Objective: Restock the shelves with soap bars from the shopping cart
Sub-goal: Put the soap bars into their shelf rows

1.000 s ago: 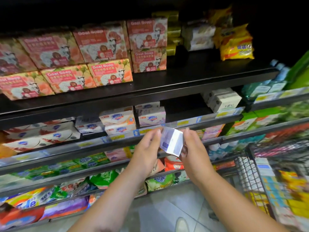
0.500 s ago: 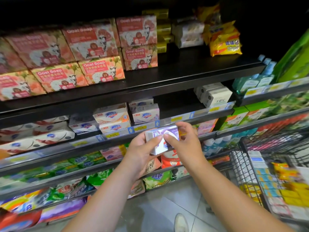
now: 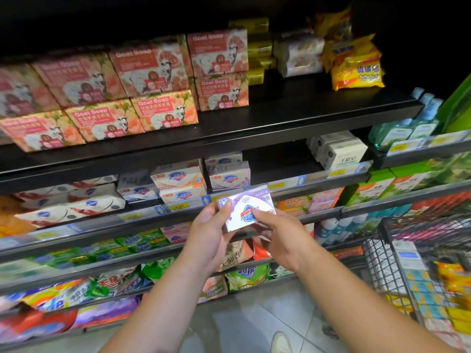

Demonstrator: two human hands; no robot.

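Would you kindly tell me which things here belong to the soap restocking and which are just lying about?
Job: soap box, held by left hand and right hand; matching boxes on the shelf; shopping cart.
Lying about: Goat Soap boxes; yellow packets; blue bottles; green bags.

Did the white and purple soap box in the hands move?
Yes. The white and purple soap box turned face-on and shifted slightly left and up, toward the pale purple carton standing behind the shelf's price rail.

White-and-lilac soap bar box [image 3: 246, 208], logo upside down, tilted before the shelf edge [image 3: 318, 178].
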